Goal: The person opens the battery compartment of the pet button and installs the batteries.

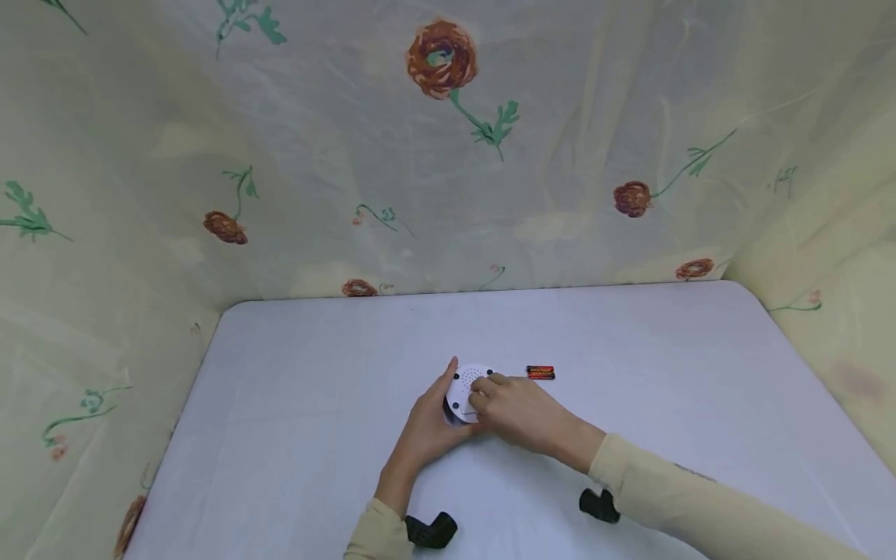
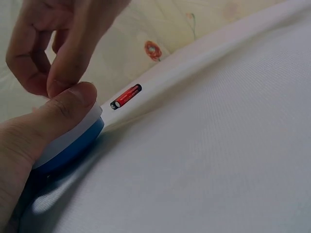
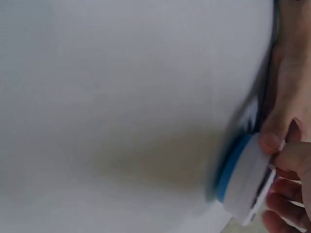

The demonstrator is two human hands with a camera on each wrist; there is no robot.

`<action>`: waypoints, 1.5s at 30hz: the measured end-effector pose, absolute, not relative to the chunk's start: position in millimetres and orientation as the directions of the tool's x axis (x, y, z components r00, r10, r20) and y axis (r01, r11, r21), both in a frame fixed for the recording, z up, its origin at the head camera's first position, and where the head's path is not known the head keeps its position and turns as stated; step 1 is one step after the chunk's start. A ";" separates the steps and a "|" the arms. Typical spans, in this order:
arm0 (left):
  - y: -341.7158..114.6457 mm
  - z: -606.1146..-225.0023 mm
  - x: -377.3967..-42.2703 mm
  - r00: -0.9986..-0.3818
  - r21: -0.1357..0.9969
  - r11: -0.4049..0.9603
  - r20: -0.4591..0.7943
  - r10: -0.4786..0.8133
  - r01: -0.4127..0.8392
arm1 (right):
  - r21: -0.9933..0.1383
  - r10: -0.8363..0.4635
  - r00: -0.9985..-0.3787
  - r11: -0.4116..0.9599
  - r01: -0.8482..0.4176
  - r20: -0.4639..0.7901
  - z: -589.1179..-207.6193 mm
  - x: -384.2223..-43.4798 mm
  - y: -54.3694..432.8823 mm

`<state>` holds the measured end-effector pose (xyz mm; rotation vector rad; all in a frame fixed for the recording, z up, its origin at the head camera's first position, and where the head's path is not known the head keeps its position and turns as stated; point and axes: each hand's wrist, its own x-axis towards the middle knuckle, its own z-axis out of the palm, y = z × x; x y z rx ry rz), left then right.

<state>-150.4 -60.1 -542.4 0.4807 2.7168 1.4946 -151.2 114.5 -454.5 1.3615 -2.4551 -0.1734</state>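
Note:
My left hand grips a round white-and-blue device, thumb on one side and fingers round the other. Its white face, turned up, has a patch of small holes, dark round feet and a panel outline near the lower edge. In the left wrist view the blue part lies under the white rim, close over the cloth. My right hand has its fingers curled and pinching at that white face, beside the left thumb. The pinched part is hidden by the fingers. Two red-and-black batteries lie side by side right of the device.
A white cloth covers the table. Pale curtains with a flower print stand behind the table and along both sides. Black straps or mounts show at both wrists.

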 end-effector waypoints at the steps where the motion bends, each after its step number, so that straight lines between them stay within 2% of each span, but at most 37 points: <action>1: -59.8 -543.0 -150.6 -0.951 0.825 0.497 0.147 0.271 0.269 | 0.244 -0.840 -0.487 0.538 -0.807 0.241 -456.5 -151.3 115.9; 7: -58.5 -541.7 -150.2 -0.948 0.827 0.492 0.144 0.283 0.272 | 0.164 -0.826 -0.475 0.536 -0.828 0.302 -467.4 -152.6 122.0; 13: -59.2 -537.9 -149.7 -0.948 0.835 0.483 0.132 0.290 0.264 | 0.113 -0.828 -0.479 0.527 -0.842 0.292 -460.4 -153.2 125.4; 19: -58.3 -539.1 -150.2 -0.943 0.823 0.497 0.132 0.304 0.275 | 0.075 -0.811 -0.475 0.528 -0.846 0.342 -456.0 -146.1 131.6; 25: -57.6 -541.7 -150.1 -0.949 0.815 0.512 0.137 0.284 0.271 | 0.025 -0.779 -0.524 0.566 -0.824 0.345 -456.2 -130.1 135.4; 30: -56.9 -541.2 -148.6 -0.954 0.809 0.524 0.141 0.264 0.265 | 0.006 -0.757 -0.555 0.594 -0.805 0.345 -457.9 -118.3 137.0; 45: -55.5 -541.8 -148.1 -0.957 0.808 0.532 0.132 0.257 0.254 | -0.012 -0.743 -0.527 0.574 -0.819 0.413 -476.6 -89.2 142.8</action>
